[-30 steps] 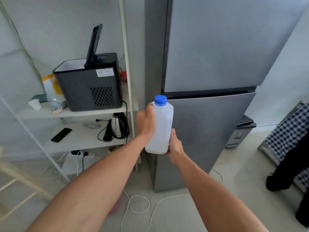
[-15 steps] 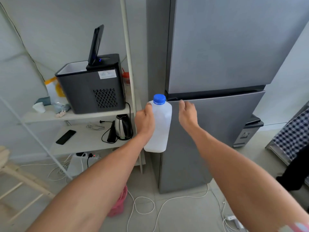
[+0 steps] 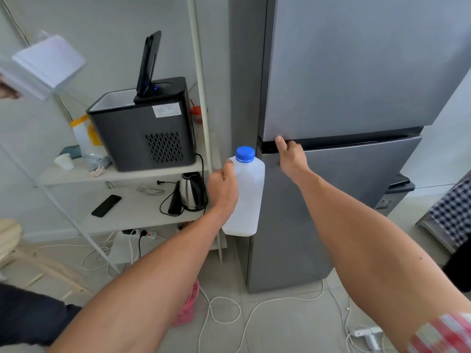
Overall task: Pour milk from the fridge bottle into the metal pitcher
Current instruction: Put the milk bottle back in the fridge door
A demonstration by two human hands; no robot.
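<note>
My left hand (image 3: pixel 223 189) grips a white plastic milk bottle (image 3: pixel 248 200) with a blue cap (image 3: pixel 245 154), held upright in front of the grey two-door fridge (image 3: pixel 344 72). Both fridge doors are closed. My right hand (image 3: pixel 289 155) is at the dark gap between the upper and lower doors, fingers hooked into the recess at the top of the lower door (image 3: pixel 344 200). No metal pitcher is in view.
A white shelf unit (image 3: pixel 142 207) stands left of the fridge with a black machine (image 3: pixel 142 131), a kettle (image 3: pixel 190 191) and a phone (image 3: pixel 105 205). Cables (image 3: pixel 224 312) and a pink basket (image 3: pixel 190 304) lie on the floor. Another person's hand with papers (image 3: pixel 48 64) shows at far left.
My right hand let go of the bottle's base and rose to the gap between the fridge doors. The left hand kept holding the bottle. I have moved closer to the fridge.
</note>
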